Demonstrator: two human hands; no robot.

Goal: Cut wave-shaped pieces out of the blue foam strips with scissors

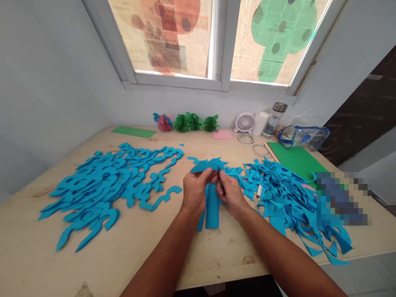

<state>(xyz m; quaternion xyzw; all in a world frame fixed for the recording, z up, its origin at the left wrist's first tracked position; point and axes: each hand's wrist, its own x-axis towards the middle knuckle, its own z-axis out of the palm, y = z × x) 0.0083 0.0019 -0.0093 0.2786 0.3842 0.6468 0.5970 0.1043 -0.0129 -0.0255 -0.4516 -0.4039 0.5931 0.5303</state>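
Observation:
My left hand (196,189) pinches a piece of blue paper (200,166) near the middle of the table. Close on its right, my right hand (230,192) is closed around dark-handled scissors (220,180), which meet the paper's right part. Their blades are mostly hidden. Blue paper strips (212,210) lie below and between my hands. A large heap of curved blue cut-outs (102,177) spreads to the left. On the right is a pile of blue paper scraps (278,189), with a white marker (259,190) at its left edge.
Along the wooden table's (123,264) back stand green paper figures (193,122), a pink one (163,122), a small fan (245,122), a white roll (262,123) and a bottle (274,120). A clear pouch (305,137) and green sheets (297,161) are at the right.

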